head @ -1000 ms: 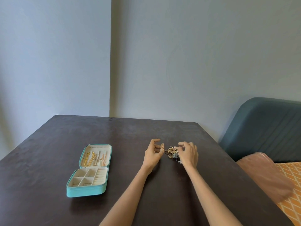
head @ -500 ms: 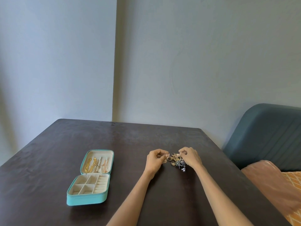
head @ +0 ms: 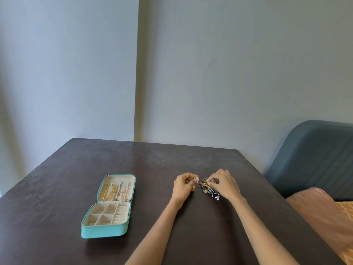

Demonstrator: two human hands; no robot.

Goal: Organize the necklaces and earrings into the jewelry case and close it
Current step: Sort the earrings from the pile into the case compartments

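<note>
A turquoise jewelry case (head: 104, 230) lies open on the dark table (head: 57, 188), left of my arms. Gold and pink necklaces (head: 114, 191) hang in its far lid. The near half's cream compartments look bare. A small pile of gold and silver earrings (head: 207, 188) sits on the table between my hands. My left hand (head: 183, 186) has its fingers curled, with a small gold piece showing under it. My right hand (head: 224, 183) pinches a piece at the pile's top.
The table's right edge runs beside a blue-grey sofa (head: 313, 155) with a pink cushion (head: 324, 217). A plain wall stands behind the table's far edge.
My left hand's fingers have curled in from an open pose near the pile. My right hand has shifted onto the pile's top. The view has tilted slightly.
</note>
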